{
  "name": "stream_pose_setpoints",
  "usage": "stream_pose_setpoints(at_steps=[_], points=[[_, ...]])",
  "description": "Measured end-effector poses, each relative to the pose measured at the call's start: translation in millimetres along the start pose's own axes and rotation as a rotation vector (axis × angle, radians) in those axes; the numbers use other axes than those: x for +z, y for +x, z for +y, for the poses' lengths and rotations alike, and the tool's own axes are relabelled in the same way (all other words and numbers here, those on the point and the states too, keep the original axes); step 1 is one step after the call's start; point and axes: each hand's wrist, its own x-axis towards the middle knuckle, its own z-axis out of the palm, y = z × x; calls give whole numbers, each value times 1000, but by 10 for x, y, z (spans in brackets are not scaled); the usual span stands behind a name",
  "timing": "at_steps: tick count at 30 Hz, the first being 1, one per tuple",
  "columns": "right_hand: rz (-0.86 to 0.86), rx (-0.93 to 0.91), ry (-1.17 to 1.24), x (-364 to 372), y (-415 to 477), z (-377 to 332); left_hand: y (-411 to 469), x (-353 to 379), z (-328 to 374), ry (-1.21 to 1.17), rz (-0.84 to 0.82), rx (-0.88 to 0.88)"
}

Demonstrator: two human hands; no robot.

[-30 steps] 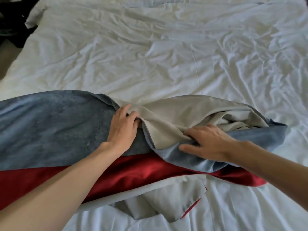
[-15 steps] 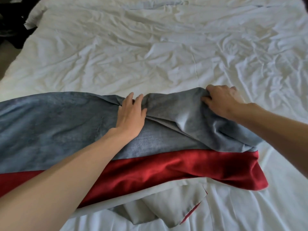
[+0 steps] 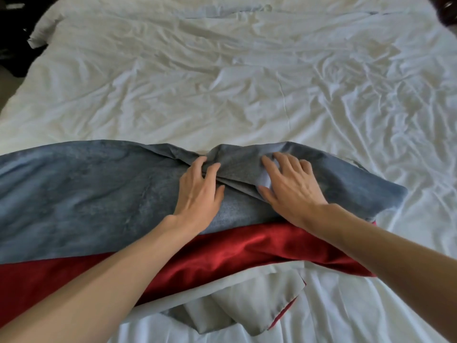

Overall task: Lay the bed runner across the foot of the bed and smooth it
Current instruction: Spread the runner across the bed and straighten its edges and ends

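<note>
With both hands' fingers spread flat at frame centre, left hand (image 3: 197, 194) and right hand (image 3: 291, 189), I should sweep the runner (image 3: 86, 189) bunch outward evenly.

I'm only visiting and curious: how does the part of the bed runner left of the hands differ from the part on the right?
The left part of the bed runner lies flat and smooth; the right part is bunched and creased. The left part runs out of view; the right part ends on the white sheet. Pale lining shows only near the right part. Both show a grey band above a red one.
</note>
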Motion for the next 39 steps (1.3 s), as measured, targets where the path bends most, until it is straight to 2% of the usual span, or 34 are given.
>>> stream_pose_setpoints(at_steps=[3, 7, 12, 14, 15, 18, 20, 24, 27, 29, 32, 39], points=[[-99, 117, 19, 27, 159, 14, 9, 21, -59, 30, -37, 47], [-108, 112, 14, 79, 308, 8, 98, 65, -113, 90, -134, 123], [86, 320, 65, -21, 524, 122, 157, 77, -159, 95, -213, 108], [144, 348, 36, 6, 583, 216, 137, 97, -184, 109, -246, 117], [97, 331, 18, 47, 589, 246, 124, 113, -193, 119, -268, 120], [-209, 239, 56, 210, 505, 243, 65, 148, -180, 164, -310, 119], [-281, 225, 82, 267, 418, 206, 20, 138, -140, 150, -291, 119], [-110, 157, -10, 246, 157, 78, -70, 131, -9, 74, -236, 174], [74, -37, -18, 235, -72, 6, -178, 174, 96, 51, -245, 173], [110, -205, -8, 273, -245, -25, -291, 201, 153, 51, -245, 172], [68, -330, 39, 383, -551, -32, -492, 245, 232, 55, -185, 193], [-137, -272, 101, 456, -1318, 16, -1085, 191, 451, 80, -165, 159]])
